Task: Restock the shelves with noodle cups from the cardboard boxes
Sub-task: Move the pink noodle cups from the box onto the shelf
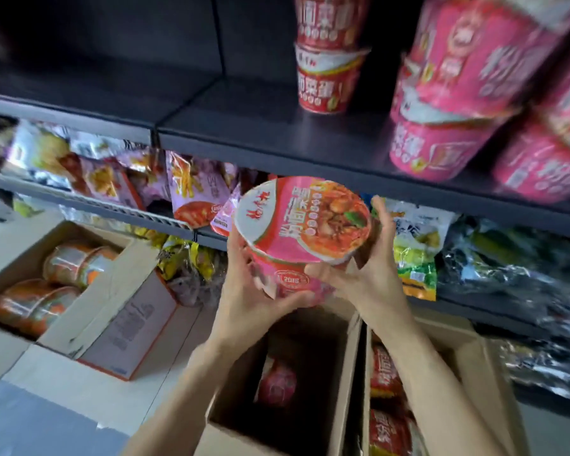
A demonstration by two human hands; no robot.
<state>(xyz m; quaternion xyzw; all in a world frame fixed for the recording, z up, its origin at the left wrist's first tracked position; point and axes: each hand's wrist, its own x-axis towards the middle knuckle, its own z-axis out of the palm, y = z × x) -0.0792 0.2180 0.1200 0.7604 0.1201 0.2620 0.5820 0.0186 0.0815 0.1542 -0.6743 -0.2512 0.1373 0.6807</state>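
dark metal shelving [211, 139], pale floor [63, 406]

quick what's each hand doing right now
Left hand: closed around the pink noodle cup, gripping its side.
Right hand: holding the same cup from the other side.

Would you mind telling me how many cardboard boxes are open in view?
3: one at left holding orange cups, one below the hands with a pink cup, one at right with red cups. More may be out of frame.

Single head-worn wide-angle view: looks forward and down, close upon dark shelf [277, 139] and open cardboard boxes [277, 422].
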